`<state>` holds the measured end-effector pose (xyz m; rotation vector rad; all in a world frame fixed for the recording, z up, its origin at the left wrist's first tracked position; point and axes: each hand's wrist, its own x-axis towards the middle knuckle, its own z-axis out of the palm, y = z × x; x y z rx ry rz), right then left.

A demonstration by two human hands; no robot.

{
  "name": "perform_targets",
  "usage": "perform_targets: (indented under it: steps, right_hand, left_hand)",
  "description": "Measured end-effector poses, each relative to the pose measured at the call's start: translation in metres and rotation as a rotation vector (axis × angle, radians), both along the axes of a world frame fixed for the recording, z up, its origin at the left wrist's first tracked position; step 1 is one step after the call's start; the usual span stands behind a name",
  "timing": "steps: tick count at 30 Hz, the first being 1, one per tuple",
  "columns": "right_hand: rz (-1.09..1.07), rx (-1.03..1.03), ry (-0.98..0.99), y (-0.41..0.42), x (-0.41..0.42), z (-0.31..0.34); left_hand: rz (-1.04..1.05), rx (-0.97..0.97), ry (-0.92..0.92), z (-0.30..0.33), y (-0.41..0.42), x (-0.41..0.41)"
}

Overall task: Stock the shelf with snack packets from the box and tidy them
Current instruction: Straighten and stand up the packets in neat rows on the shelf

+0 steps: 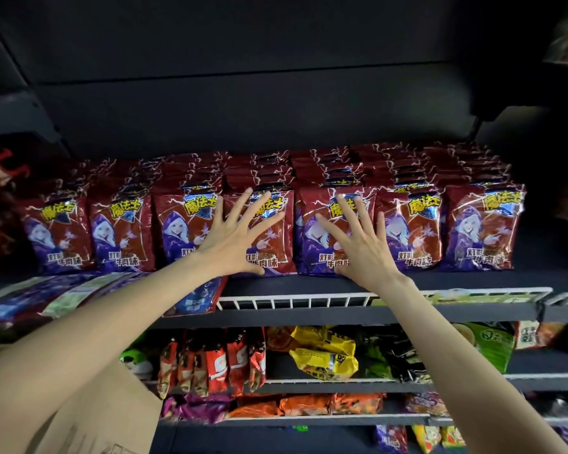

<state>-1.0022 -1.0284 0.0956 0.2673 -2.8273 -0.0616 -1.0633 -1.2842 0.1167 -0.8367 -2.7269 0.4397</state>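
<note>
Cardboard box (112, 417) sits at 7 o'clock under the left forearm. Beyond, a white rail (292, 301) edges the shelf (309, 283). Left hand (235, 239) and right hand (363, 242) press flat, fingers spread, on two middle red packets (410, 231) standing in a row at 12 o'clock.

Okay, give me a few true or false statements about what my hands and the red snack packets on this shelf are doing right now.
1. Both hands lie flat with fingers spread on the front red packets. True.
2. The left hand is gripping a packet lifted off the shelf. False: it presses a standing packet.
3. The red packets stand upright in rows. True.
4. The right hand is reaching into the cardboard box. False: it rests on a packet.
</note>
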Motion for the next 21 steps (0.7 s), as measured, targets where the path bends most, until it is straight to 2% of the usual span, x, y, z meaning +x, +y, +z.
perform_targets:
  steps: [8, 12, 14, 16, 19, 21]
  right_hand:
    - [0.109, 0.003, -0.005, 0.004, -0.005, -0.001]
    - [0.129, -0.075, 0.085, 0.004, 0.005, -0.006]
    - [0.196, -0.19, 0.169, -0.004, 0.016, -0.007]
    - [0.362, -0.32, 0.227, -0.02, 0.027, -0.005]
    - [0.64, -0.392, 0.123, -0.06, 0.037, -0.005]
    - [0.743, -0.342, 0.049, -0.091, 0.041, -0.009]
  left_hand:
    - [-0.049, 0.005, -0.047, 0.008, -0.001, 0.005]
    - [-0.072, 0.096, -0.065, 0.03, -0.016, 0.032]
    - [-0.005, 0.191, -0.072, 0.04, -0.035, 0.057]
    - [0.01, 0.359, -0.011, 0.049, -0.06, 0.086]
    - [0.038, 0.603, 0.071, 0.051, -0.115, 0.121]
    - [0.081, 0.736, -0.019, 0.043, -0.157, 0.134]
